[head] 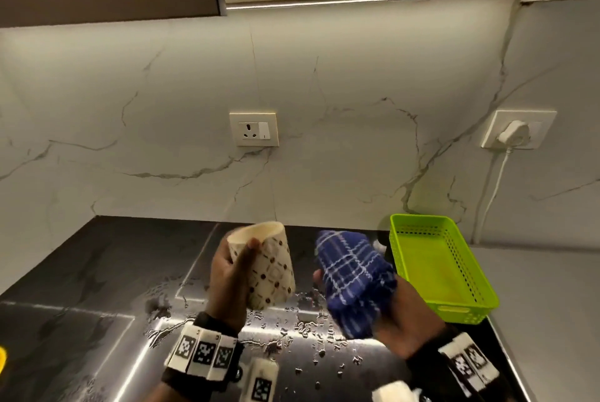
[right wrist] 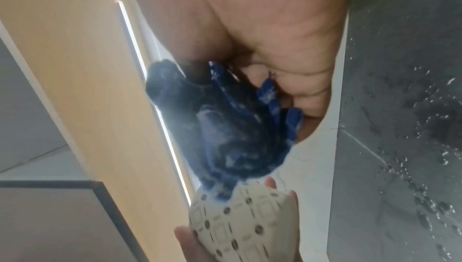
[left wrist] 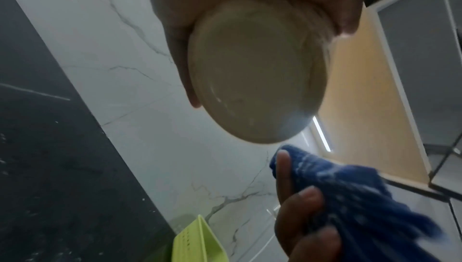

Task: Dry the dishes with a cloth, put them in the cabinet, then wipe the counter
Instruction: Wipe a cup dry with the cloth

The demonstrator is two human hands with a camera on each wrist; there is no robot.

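Cup (head: 271, 268), cream with brown dots — grasped around its side by the left hand (head: 229, 275) above the wet black desk (head: 97, 271); long axis tilted, mouth pointing up and away-left, base toward the person. Cloth (head: 354, 281), blue checked — bunched in the right hand (head: 406, 320), just beside the cup. Green basket (head: 448, 271) stood at right.

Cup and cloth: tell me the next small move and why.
Probably bring the cloth in the right hand across to the cup and wipe it. The left hand holds the cup tilted above the wet counter, with a gap between cup and cloth.
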